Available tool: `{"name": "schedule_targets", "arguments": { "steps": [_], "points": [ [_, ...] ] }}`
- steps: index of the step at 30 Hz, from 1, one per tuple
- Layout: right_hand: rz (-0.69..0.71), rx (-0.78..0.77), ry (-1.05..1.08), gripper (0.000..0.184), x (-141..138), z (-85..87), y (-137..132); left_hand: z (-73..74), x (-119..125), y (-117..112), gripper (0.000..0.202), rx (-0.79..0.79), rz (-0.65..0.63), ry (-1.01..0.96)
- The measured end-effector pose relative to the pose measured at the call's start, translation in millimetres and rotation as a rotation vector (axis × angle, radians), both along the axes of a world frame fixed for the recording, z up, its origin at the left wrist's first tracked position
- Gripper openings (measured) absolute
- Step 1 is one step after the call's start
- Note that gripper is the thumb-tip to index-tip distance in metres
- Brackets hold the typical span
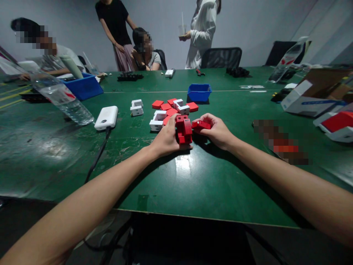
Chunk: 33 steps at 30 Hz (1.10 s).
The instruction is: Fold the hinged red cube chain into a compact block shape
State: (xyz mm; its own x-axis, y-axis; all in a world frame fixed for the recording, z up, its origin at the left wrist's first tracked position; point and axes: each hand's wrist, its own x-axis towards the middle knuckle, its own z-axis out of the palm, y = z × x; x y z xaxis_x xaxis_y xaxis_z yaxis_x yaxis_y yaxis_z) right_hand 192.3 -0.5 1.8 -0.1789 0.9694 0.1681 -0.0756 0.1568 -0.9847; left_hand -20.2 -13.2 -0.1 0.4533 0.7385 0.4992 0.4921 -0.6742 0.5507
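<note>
My left hand (165,140) is closed around a red plastic block assembly (184,130) that rests upright on the green table (193,184). My right hand (217,130) pinches a smaller red part (201,125) and holds it against the right side of that assembly. Just behind my hands lies a loose pile of red lids (165,106) and white plastic housings (158,123). Two more white housings (136,108) sit apart to the left.
A white power bank (106,117) with a black cable lies left of the pile, beside a tilted water bottle (63,97). A small blue bin (199,92) stands behind the parts, a larger blue bin (84,86) at far left. Cardboard boxes (311,92) sit at right. Several people are at the table's far side.
</note>
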Motion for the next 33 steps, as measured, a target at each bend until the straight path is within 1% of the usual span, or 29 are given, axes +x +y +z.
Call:
{"name": "schedule_targets", "arguments": {
  "steps": [3,8,13,16,20,23,26,33],
  "points": [
    [-0.006,0.017,0.020,0.042,0.4,-0.4,0.7,0.3,0.1,0.0,0.104,-0.009,0.004,0.001],
    [0.070,0.045,0.050,0.041,1.1,-0.3,0.7,1.0,0.0,-0.8,0.104,-0.017,0.011,0.005],
    [0.118,0.036,0.002,0.034,1.6,-0.1,-0.5,0.5,-0.3,-0.3,0.103,-0.004,-0.003,-0.002],
    [0.110,0.029,-0.007,0.033,1.2,1.4,-1.4,-0.2,-0.5,0.2,0.104,0.007,-0.005,-0.003],
    [0.089,-0.021,0.023,0.037,-0.2,3.0,-3.3,-0.2,-0.4,0.1,0.104,-0.003,0.006,0.006],
    [0.085,-0.052,0.003,0.039,-0.6,2.8,-4.6,0.4,-0.3,-0.4,0.105,-0.008,0.011,0.012],
    [0.076,-0.046,-0.045,0.038,-0.9,2.4,-4.4,0.5,-0.4,-0.2,0.105,-0.005,0.006,0.009],
    [0.061,-0.043,-0.040,0.042,-3.8,5.0,-5.5,-1.1,-1.1,1.3,0.105,0.008,-0.002,0.000]
  ]
}}
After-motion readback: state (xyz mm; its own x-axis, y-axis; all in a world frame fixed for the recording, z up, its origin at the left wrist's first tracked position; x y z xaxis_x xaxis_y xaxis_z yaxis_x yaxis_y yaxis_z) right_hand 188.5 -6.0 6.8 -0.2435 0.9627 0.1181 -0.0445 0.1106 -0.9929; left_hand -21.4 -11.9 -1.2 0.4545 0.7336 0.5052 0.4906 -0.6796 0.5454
